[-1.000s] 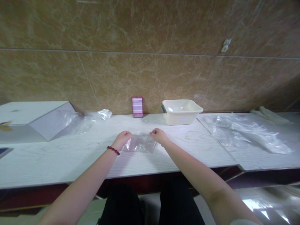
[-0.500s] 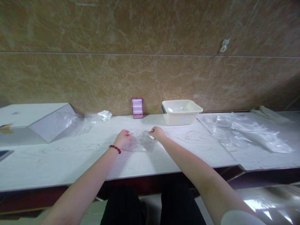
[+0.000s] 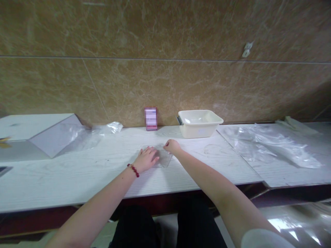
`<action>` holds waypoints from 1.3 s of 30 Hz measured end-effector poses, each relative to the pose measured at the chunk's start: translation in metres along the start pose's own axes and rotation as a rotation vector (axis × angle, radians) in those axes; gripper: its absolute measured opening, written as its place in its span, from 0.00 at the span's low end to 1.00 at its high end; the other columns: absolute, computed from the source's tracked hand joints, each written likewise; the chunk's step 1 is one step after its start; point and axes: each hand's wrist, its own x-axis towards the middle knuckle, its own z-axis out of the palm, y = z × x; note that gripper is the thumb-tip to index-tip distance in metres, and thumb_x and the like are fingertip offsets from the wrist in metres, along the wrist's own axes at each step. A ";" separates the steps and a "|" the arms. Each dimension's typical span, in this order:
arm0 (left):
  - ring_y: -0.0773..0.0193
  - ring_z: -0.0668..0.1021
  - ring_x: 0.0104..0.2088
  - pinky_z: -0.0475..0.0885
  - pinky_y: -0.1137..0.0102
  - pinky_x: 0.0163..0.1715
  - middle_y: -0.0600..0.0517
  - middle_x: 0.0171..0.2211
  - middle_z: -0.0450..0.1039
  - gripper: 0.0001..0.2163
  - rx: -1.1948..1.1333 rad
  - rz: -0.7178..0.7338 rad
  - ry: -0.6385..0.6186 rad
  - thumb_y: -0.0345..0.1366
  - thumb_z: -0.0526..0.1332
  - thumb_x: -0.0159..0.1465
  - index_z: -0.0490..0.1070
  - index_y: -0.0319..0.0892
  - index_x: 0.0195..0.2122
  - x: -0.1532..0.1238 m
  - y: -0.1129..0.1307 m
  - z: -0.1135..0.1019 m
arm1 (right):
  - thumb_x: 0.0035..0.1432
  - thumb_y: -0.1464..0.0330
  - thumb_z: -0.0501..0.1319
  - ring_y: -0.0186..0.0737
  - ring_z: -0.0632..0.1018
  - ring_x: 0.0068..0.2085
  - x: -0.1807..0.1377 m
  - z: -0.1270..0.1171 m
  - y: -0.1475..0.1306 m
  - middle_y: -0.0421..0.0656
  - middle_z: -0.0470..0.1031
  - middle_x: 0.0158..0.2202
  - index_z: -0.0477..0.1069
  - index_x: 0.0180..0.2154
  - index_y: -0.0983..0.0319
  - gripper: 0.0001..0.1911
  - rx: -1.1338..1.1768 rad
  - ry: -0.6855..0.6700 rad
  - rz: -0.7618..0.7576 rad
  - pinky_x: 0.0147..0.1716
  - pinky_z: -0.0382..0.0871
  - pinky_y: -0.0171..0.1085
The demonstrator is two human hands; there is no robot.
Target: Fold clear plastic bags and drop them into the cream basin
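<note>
A clear plastic bag (image 3: pixel 163 161) lies on the white wood-grain table, partly covered by my hands. My left hand (image 3: pixel 147 159), with a red bead bracelet at the wrist, rests flat over the bag's left part with its fingers spread. At the bag's upper right corner, my right hand (image 3: pixel 172 146) is closed in a pinch on the plastic. Whatever lies under my left palm is hidden.
Behind my hands, a phone (image 3: pixel 151 119) leans upright against the tiled wall. To its right stands a cream plastic bin (image 3: pixel 200 130). A pile of clear bags (image 3: pixel 281 144) lies far right. On the left are a white box (image 3: pixel 38 127) and more clear plastic (image 3: pixel 90 137).
My left hand has let go of the bag's upper left edge and moved right, now flat on the bag. My right hand keeps its pinch in nearly the same place.
</note>
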 end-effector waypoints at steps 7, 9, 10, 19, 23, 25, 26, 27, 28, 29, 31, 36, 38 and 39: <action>0.53 0.51 0.56 0.48 0.55 0.51 0.43 0.55 0.51 0.22 0.058 0.019 -0.001 0.45 0.45 0.59 0.55 0.40 0.52 -0.008 -0.003 0.012 | 0.46 0.63 0.57 0.36 0.72 0.33 -0.003 -0.012 -0.003 0.45 0.71 0.30 0.68 0.33 0.64 0.12 -0.020 0.076 0.014 0.32 0.62 0.32; 0.52 0.52 0.55 0.48 0.55 0.51 0.42 0.55 0.51 0.22 0.076 0.022 0.015 0.44 0.44 0.60 0.54 0.39 0.53 -0.010 -0.002 0.013 | 0.48 0.65 0.55 0.38 0.71 0.37 -0.011 -0.016 -0.008 0.47 0.69 0.35 0.67 0.36 0.64 0.12 -0.044 0.209 -0.074 0.37 0.61 0.35; 0.51 0.52 0.55 0.48 0.54 0.51 0.41 0.55 0.51 0.22 0.084 0.023 0.023 0.44 0.44 0.60 0.54 0.39 0.53 -0.010 -0.002 0.014 | 0.50 0.66 0.54 0.38 0.70 0.39 -0.017 -0.015 -0.011 0.48 0.68 0.37 0.66 0.37 0.64 0.12 -0.050 0.259 -0.129 0.39 0.60 0.35; 0.52 0.50 0.56 0.46 0.54 0.51 0.43 0.56 0.48 0.21 0.139 0.017 -0.036 0.39 0.43 0.60 0.53 0.38 0.54 -0.013 0.000 0.013 | 0.56 0.70 0.44 0.39 0.61 0.51 -0.050 0.028 -0.033 0.53 0.62 0.48 0.60 0.46 0.70 0.18 -0.116 0.075 -0.392 0.49 0.51 0.38; 0.56 0.50 0.56 0.45 0.55 0.52 0.45 0.57 0.45 0.22 0.177 -0.040 -0.078 0.37 0.41 0.60 0.50 0.38 0.55 -0.017 0.001 0.010 | 0.56 0.67 0.44 0.42 0.54 0.55 -0.053 0.034 -0.027 0.53 0.55 0.54 0.56 0.50 0.69 0.21 -0.164 0.037 -0.371 0.52 0.46 0.43; 0.56 0.50 0.57 0.44 0.54 0.52 0.46 0.58 0.44 0.22 0.177 -0.057 -0.089 0.38 0.40 0.61 0.49 0.39 0.56 -0.020 -0.002 0.008 | 0.56 0.63 0.45 0.44 0.53 0.56 -0.055 0.035 -0.024 0.53 0.53 0.55 0.54 0.51 0.69 0.24 -0.187 0.034 -0.387 0.52 0.45 0.44; 0.56 0.50 0.57 0.44 0.54 0.51 0.46 0.58 0.44 0.22 0.169 -0.060 -0.094 0.39 0.39 0.61 0.48 0.40 0.56 -0.021 -0.004 0.006 | 0.55 0.62 0.45 0.45 0.52 0.56 -0.055 0.035 -0.023 0.53 0.52 0.55 0.54 0.52 0.69 0.25 -0.202 0.036 -0.401 0.52 0.45 0.45; 0.57 0.50 0.57 0.44 0.54 0.51 0.47 0.58 0.45 0.22 0.159 -0.059 -0.102 0.39 0.39 0.61 0.48 0.41 0.56 -0.022 -0.007 0.005 | 0.55 0.60 0.45 0.46 0.52 0.56 -0.056 0.035 -0.022 0.52 0.51 0.56 0.53 0.53 0.69 0.27 -0.219 0.040 -0.416 0.52 0.44 0.45; 0.57 0.50 0.56 0.44 0.53 0.51 0.47 0.57 0.45 0.22 0.147 -0.058 -0.108 0.40 0.39 0.61 0.49 0.41 0.56 -0.022 -0.010 0.003 | 0.54 0.59 0.45 0.47 0.51 0.56 -0.057 0.036 -0.021 0.52 0.50 0.56 0.52 0.53 0.69 0.29 -0.236 0.045 -0.427 0.52 0.44 0.46; 0.57 0.51 0.56 0.44 0.53 0.51 0.46 0.57 0.47 0.21 0.137 -0.059 -0.107 0.39 0.39 0.61 0.50 0.41 0.55 -0.020 -0.013 0.001 | 0.54 0.58 0.45 0.48 0.51 0.56 -0.057 0.037 -0.020 0.52 0.50 0.56 0.52 0.53 0.70 0.30 -0.254 0.050 -0.434 0.52 0.44 0.46; 0.57 0.52 0.56 0.43 0.54 0.51 0.45 0.56 0.49 0.21 0.121 -0.071 -0.070 0.37 0.40 0.61 0.52 0.38 0.54 -0.013 -0.016 -0.002 | 0.53 0.57 0.45 0.49 0.51 0.56 -0.058 0.038 -0.019 0.52 0.50 0.56 0.52 0.54 0.70 0.31 -0.283 0.061 -0.440 0.52 0.43 0.47; 0.60 0.52 0.56 0.45 0.60 0.53 0.45 0.56 0.51 0.21 0.028 0.035 -0.018 0.34 0.39 0.61 0.51 0.35 0.54 0.012 -0.009 0.001 | 0.52 0.57 0.45 0.50 0.51 0.56 -0.058 0.040 -0.020 0.53 0.51 0.56 0.51 0.54 0.72 0.32 -0.335 0.076 -0.448 0.52 0.43 0.47; 0.61 0.52 0.56 0.46 0.61 0.53 0.45 0.56 0.50 0.21 0.007 0.067 -0.067 0.35 0.38 0.61 0.50 0.35 0.55 0.018 -0.008 0.007 | 0.52 0.58 0.45 0.49 0.51 0.56 -0.058 0.040 -0.020 0.53 0.51 0.55 0.50 0.54 0.72 0.32 -0.344 0.074 -0.447 0.52 0.44 0.47; 0.60 0.52 0.56 0.45 0.60 0.53 0.45 0.56 0.49 0.22 0.015 0.060 -0.078 0.37 0.38 0.61 0.50 0.35 0.55 0.019 -0.009 0.010 | 0.53 0.58 0.44 0.49 0.51 0.56 -0.058 0.040 -0.019 0.53 0.51 0.56 0.50 0.54 0.71 0.31 -0.344 0.075 -0.451 0.52 0.44 0.47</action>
